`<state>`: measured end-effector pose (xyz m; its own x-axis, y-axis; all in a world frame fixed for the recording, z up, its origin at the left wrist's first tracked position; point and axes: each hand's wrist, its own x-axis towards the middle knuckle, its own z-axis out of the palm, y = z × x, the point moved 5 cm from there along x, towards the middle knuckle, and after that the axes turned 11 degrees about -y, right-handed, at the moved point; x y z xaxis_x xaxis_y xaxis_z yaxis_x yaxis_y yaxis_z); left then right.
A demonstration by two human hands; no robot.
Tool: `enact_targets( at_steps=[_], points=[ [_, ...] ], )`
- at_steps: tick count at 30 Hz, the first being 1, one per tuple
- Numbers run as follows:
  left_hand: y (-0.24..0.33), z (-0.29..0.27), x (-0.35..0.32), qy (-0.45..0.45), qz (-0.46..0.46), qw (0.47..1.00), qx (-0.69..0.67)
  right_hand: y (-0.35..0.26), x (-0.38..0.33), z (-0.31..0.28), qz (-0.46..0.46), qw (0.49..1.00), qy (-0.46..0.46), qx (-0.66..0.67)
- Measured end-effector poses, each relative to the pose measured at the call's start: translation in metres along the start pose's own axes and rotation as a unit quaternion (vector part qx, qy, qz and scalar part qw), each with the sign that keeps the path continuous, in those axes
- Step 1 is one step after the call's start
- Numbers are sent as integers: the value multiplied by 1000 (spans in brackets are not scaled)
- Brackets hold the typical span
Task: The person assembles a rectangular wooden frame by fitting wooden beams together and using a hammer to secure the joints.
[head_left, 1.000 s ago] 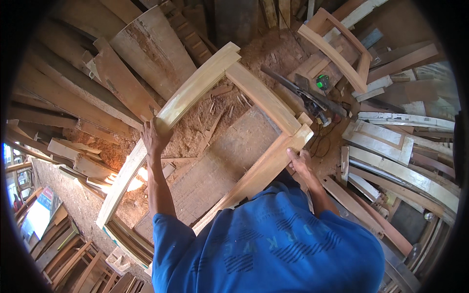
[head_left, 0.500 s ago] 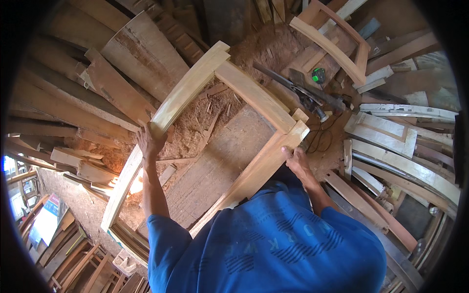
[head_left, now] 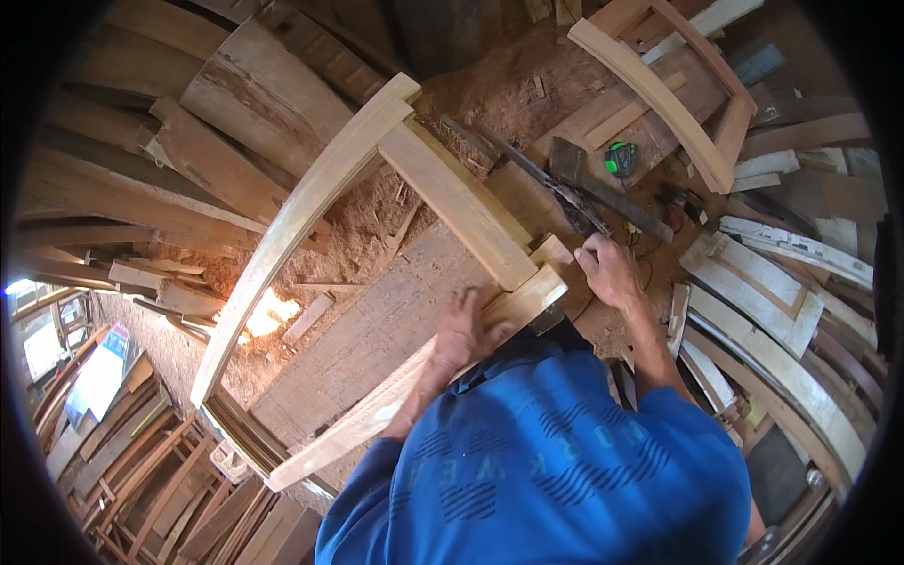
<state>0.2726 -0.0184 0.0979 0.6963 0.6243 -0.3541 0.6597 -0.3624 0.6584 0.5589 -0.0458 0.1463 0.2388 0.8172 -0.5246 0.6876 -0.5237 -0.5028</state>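
A large pale wooden frame [head_left: 292,221] with a curved far rail lies tilted across the middle, its near rail against my body. My left hand [head_left: 460,331] grips the near rail close to the right corner, fingers bent over the wood. Beyond that corner, my right hand [head_left: 612,271] is closed beside a small protruding wood end [head_left: 552,252]; its fingertips hide what they hold, if anything. Just past it lies a long dark metal bar tool [head_left: 527,169]. A hammer-like tool with a dark head [head_left: 567,160] rests beside the bar.
A green and black tape measure [head_left: 620,159] lies on a board at the upper right, near a second curved wooden frame [head_left: 650,85]. Stacked planks [head_left: 226,160] fill the left, white-painted pieces [head_left: 753,292] the right. Wood shavings [head_left: 480,75] cover the ground.
My left hand has left the far curved rail for the near rail. My right hand has come off the corner and moved beyond it. The frame has shifted slightly left.
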Motion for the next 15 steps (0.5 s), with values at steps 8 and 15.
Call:
enact_targets(
  at_steps=[8,15],
  points=[
    [43,9,10,20,-102,994,23,-21,66,-31,-125,988,-83,27],
    [46,14,1,76,-119,989,36,-68,98,18,-180,966,-181,29]
  ],
)
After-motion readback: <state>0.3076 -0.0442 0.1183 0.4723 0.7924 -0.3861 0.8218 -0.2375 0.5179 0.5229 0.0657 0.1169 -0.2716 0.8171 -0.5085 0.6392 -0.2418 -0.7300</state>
